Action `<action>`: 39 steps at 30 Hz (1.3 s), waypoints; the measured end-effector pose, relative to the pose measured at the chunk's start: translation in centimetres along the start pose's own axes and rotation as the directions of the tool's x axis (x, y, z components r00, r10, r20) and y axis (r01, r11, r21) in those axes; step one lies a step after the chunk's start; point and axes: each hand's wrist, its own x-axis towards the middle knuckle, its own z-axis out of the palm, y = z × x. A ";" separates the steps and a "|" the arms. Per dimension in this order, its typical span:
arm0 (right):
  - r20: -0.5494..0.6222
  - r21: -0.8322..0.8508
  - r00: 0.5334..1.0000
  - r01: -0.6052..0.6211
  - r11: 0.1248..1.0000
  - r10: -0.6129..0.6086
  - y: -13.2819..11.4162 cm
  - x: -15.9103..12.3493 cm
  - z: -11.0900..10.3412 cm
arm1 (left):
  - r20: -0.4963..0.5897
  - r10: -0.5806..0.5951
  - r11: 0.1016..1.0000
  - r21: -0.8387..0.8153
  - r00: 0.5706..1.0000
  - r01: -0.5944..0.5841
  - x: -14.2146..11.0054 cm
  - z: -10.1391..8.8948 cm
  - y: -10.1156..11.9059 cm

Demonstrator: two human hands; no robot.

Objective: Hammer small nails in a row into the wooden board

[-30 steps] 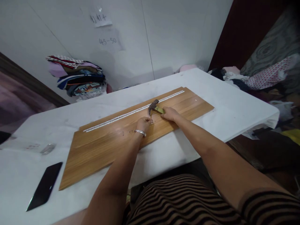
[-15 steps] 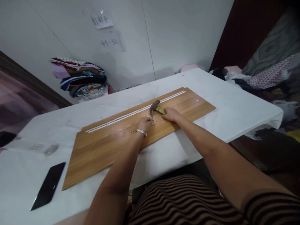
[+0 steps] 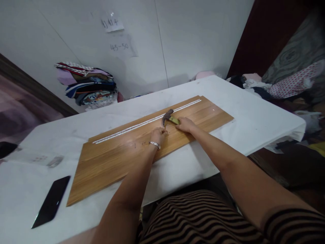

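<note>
A long wooden board (image 3: 109, 159) lies across the white table (image 3: 241, 112). A thin white strip (image 3: 142, 123) runs along the board's far edge. My right hand (image 3: 186, 124) is closed round the yellow handle of a small hammer (image 3: 169, 117), whose dark head hangs just over the board. My left hand (image 3: 158, 135), with a silver bracelet at the wrist, rests on the board in a pinch right under the hammer head; what it pinches is too small to make out. A few tiny dark nails (image 3: 138, 144) lie on the board to its left.
A black phone (image 3: 50, 201) lies on the table at the near left. A small clear packet (image 3: 54, 161) sits further back. Folded fabrics (image 3: 86, 84) are stacked against the wall. More cloth is piled at the right, beyond the table's end.
Hands and hammer stay almost where they were; only the view has shifted slightly.
</note>
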 end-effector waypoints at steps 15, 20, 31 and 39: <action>-0.008 -0.010 1.000 0.003 1.000 -0.004 0.3 0.0 -0.4 | -0.119 -0.002 0.998 0.061 0.993 0.010 -1.6 -0.6 0.2; -0.009 0.192 0.999 -0.032 0.981 0.034 0.3 -0.1 -0.9 | -0.249 -0.155 0.982 0.068 0.956 0.177 -3.2 -5.1 -2.7; 0.138 0.782 0.990 -0.126 0.611 0.028 -0.9 -5.6 -2.6 | -0.294 -0.363 0.825 0.339 0.884 0.452 -6.3 -7.5 -9.1; 0.175 0.847 0.984 -0.157 0.507 0.013 -1.2 -11.2 -1.0 | -0.243 -0.222 0.927 0.247 0.944 0.282 -6.8 -7.6 -8.6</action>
